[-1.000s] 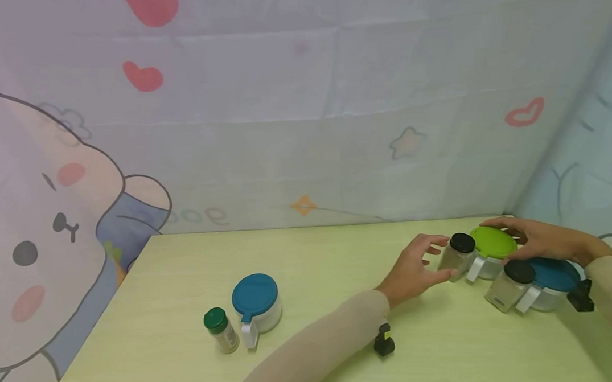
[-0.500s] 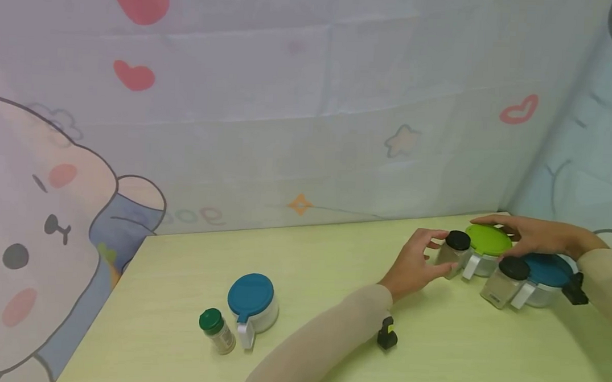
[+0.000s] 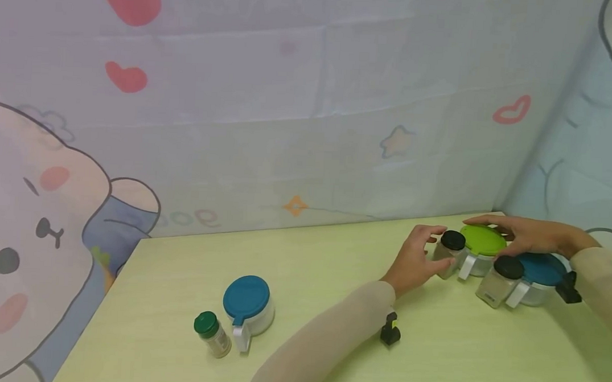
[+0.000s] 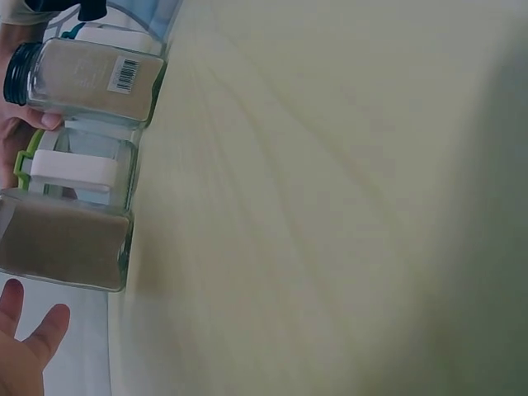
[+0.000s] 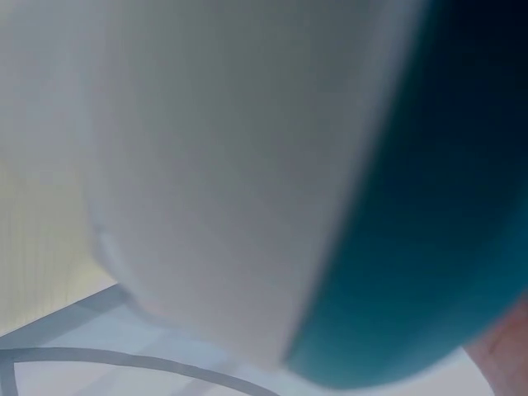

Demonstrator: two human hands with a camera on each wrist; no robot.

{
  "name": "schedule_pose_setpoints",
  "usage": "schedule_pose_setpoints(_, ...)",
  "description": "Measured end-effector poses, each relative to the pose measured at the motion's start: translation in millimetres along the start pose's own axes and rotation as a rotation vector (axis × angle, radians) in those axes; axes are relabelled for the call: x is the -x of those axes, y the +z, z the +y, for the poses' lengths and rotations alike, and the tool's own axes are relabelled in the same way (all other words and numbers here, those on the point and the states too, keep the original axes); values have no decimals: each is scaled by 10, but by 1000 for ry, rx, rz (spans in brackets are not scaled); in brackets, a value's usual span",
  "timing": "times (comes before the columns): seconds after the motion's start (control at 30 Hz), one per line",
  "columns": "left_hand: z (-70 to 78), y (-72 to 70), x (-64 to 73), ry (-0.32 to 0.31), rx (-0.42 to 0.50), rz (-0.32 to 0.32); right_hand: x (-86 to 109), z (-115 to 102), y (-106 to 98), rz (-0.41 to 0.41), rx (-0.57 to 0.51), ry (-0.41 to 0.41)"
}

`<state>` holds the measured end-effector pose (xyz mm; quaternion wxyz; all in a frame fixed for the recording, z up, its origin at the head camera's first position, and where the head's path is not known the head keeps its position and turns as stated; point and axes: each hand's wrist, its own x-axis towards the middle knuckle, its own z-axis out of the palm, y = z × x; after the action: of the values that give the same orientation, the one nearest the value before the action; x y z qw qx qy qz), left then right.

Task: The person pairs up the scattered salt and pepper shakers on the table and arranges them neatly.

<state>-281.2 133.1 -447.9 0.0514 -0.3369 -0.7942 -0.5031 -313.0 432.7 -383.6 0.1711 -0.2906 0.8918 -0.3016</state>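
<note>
In the head view my left hand (image 3: 412,261) is spread beside a clear glass jar (image 3: 445,262) with a black lid. The left wrist view shows a gap between visible fingertips (image 4: 51,330) and that jar (image 4: 62,243). My right hand (image 3: 535,235) reaches over a green-lidded seasoning pot (image 3: 480,241), fingers at its far side and thumb at its near right side. A second black-lidded jar (image 3: 498,285) stands in front of that thumb. Below the right hand is a blue-lidded pot (image 3: 538,272) with a white handle; its side fills the right wrist view.
On the table's (image 3: 334,260) left half stand another blue-lidded pot (image 3: 250,302) and a green-capped shaker bottle (image 3: 213,334). A printed cloth (image 3: 237,125) hangs behind the table, with another cloth side (image 3: 589,158) on the right.
The head view has turned slightly right, so everything sits further left in it. My left hand has come a little closer to the black-lidded jar. The jars and pots keep their arrangement.
</note>
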Motion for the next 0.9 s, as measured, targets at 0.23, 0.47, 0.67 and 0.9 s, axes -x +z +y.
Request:
schedule_pose_setpoints(0.23, -17, 66, -41, 9, -22, 10, 3, -16, 17, 6, 9, 11)
schedule_pose_setpoints(0.47, -20, 130, -85, 16, -70, 24, -21, -43, 11, -9, 17, 22)
schedule_pose_setpoints(0.67, -35, 154, -90, -25, -62, 29, -58, -60, 19, -28, 4, 26)
schedule_pose_setpoints(0.9, -30, 125, -77, -77, -40, 1, -89, -59, 36, -25, -40, 34)
